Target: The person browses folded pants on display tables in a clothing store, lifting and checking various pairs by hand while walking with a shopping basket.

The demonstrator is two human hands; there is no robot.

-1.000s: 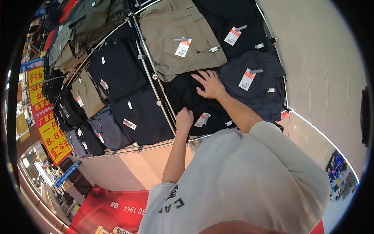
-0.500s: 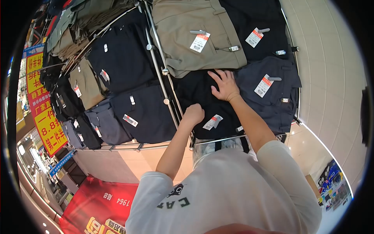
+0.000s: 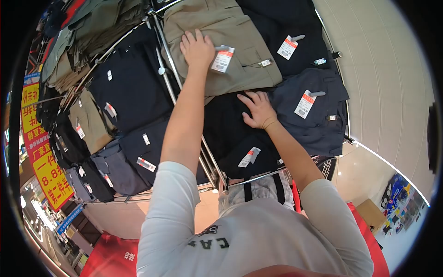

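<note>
Folded trousers lie in stacks on a metal rack. My left hand point(image 3: 198, 50) rests on the khaki trousers point(image 3: 230, 27), fingers outstretched, beside their white-and-red price tag point(image 3: 223, 59). On the black trousers point(image 3: 224, 124) lies my right hand point(image 3: 260, 110), fingers spread, close to the khaki hem. A crumpled price tag point(image 3: 249, 157) sits on the black pair. Just right of that hand are dark grey trousers point(image 3: 310, 124) with a tag point(image 3: 304, 104) of their own. Behind them is another black pair point(image 3: 272, 27), also tagged point(image 3: 287, 47). Neither hand holds anything.
A metal rail point(image 3: 167, 60) separates this section from more folded trousers point(image 3: 134, 74) on the left. A yellow-and-red sign point(image 3: 44, 152) hangs far left. The pale wall point(image 3: 383, 69) stands on the right, with a cardboard box point(image 3: 370, 215) low down there.
My left hand has moved from the near left edge of the black trousers up onto the khaki pair, its fingers opening out. The right hand stays on the black pair. The view has shifted slightly.
</note>
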